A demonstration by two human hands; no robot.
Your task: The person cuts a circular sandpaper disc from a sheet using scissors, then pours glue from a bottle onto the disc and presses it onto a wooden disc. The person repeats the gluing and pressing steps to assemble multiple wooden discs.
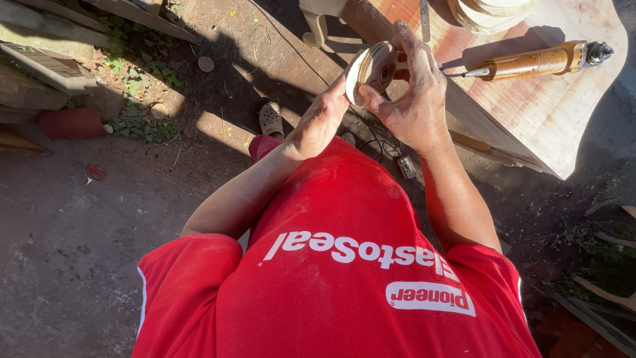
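Note:
I hold a small round wooden disc (pixel 371 67) in front of my chest with both hands. My left hand (pixel 324 119) supports its left edge from below, fingers curled against the rim. My right hand (pixel 411 93) wraps over the right side, thumb on the near edge and fingers over the top. The disc is pale, with a darker hollow middle, and tilts toward me. Both hands are dusty. My red shirt (pixel 344 265) fills the lower part of the view.
A wooden workbench (pixel 543 113) stands at the upper right with a dust-covered power tool (pixel 536 61) lying on it and stacked pale discs (pixel 490 13) at its far end. A sandalled foot (pixel 270 119) rests on the dirt ground. Wooden planks (pixel 46 63) and a red block (pixel 69 122) lie left.

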